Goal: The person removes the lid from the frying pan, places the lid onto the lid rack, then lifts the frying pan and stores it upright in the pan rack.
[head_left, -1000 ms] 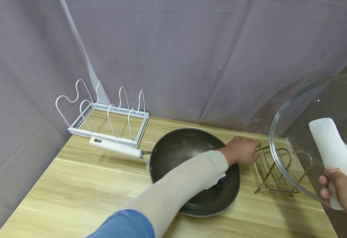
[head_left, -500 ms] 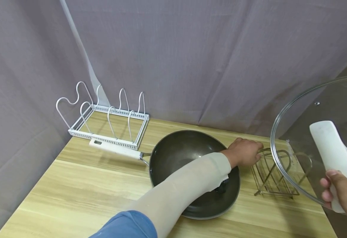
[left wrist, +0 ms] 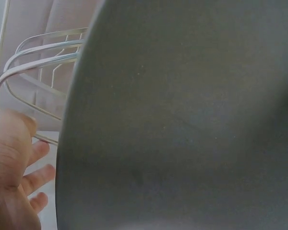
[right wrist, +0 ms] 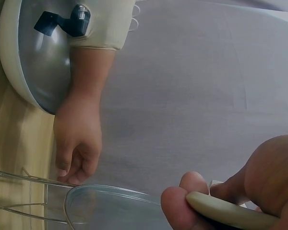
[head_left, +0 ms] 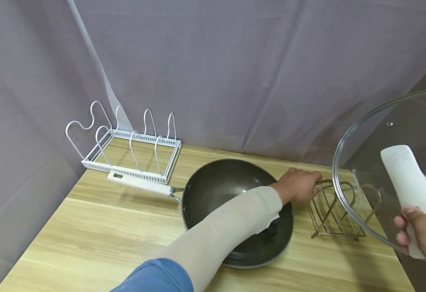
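Work is judged partway: the left hand's [head_left: 298, 185] fingers pinch the wire rack [head_left: 327, 215], the pan [head_left: 227, 190] sits behind them on the counter [head_left: 118, 235], and the glass lid [head_left: 366, 162], gripped by its handle [head_left: 406, 174] in the right hand's [head_left: 425, 229] fingers, is raised but not yet set down.

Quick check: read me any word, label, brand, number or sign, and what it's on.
No text can be read.
Near the table's far right corner, through the glass lid: pale marks, too blurred to tell if writing.
Black device on left sleeve: pale patch, too small to read.
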Motion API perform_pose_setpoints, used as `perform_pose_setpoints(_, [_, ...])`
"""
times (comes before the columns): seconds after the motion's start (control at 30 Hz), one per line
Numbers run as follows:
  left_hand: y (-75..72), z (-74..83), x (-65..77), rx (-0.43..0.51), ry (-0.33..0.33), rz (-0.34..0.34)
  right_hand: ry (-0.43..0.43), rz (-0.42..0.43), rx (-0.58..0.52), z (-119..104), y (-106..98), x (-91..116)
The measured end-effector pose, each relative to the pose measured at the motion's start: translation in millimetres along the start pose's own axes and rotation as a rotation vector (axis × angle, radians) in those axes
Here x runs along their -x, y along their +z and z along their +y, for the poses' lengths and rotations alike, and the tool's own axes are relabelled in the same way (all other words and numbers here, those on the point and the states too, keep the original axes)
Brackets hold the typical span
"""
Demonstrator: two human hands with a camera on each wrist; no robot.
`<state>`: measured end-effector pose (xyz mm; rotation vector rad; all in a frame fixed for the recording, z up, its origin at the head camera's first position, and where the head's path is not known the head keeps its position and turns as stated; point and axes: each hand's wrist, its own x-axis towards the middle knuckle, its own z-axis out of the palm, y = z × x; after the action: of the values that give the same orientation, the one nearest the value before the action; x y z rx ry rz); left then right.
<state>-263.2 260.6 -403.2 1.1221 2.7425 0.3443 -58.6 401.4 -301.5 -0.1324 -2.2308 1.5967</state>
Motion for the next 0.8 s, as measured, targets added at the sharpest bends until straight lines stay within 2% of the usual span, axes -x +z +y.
perform_pose_setpoints(0.2, [1.8, 0.7, -2.8, -0.044, 0.014, 0.064, -0.001, -0.007, -0.022, -4, -3, 1])
perform_pose_setpoints(0.43, [2.2, 1.9, -3.1, -0.105, 0.019, 0.143, 0.004, 0.000, 0.074, -1, -9, 1])
perform_pose_setpoints(0.67, [-0.3, 4.5, -4.2, -0.149, 0.026, 0.201, 0.051, 0.000, -0.028, -3, -12, 2])
perform_pose_setpoints(0.8, [-0.5, 6.2, -5.8, -0.165, 0.026, 0.223, 0.028, 0.015, 0.033, -7, -11, 4])
